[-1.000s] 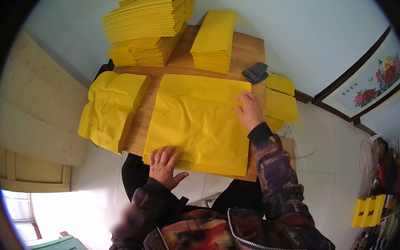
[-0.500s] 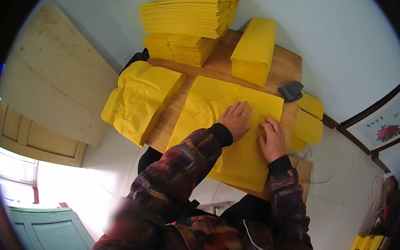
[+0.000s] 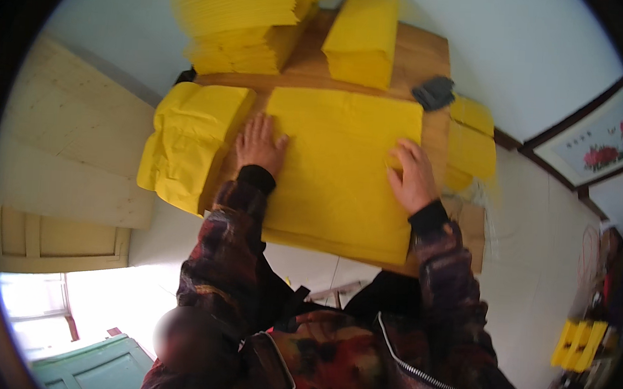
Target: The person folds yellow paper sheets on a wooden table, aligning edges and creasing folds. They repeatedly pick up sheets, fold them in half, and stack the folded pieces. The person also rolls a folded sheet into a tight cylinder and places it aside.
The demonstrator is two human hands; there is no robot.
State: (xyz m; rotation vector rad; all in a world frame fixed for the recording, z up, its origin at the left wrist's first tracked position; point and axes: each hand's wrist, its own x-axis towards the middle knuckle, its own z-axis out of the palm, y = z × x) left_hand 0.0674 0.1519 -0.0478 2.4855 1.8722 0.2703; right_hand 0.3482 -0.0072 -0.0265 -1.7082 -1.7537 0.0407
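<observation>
Smoothing the big yellow sheet (image 3: 338, 171) on the table (image 3: 420, 58): left hand (image 3: 259, 145), right hand (image 3: 414, 178) flat, open, gripping nothing. Probably calls for folding next.

Left hand (image 3: 259, 147) flat, fingers spread, right hand (image 3: 414, 178) flat, palm down, both forearms reaching forward

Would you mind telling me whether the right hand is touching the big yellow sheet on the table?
Touching. The head view shows the right hand lying flat on the yellow sheet, palm down near its right edge, with no gap visible.
</observation>
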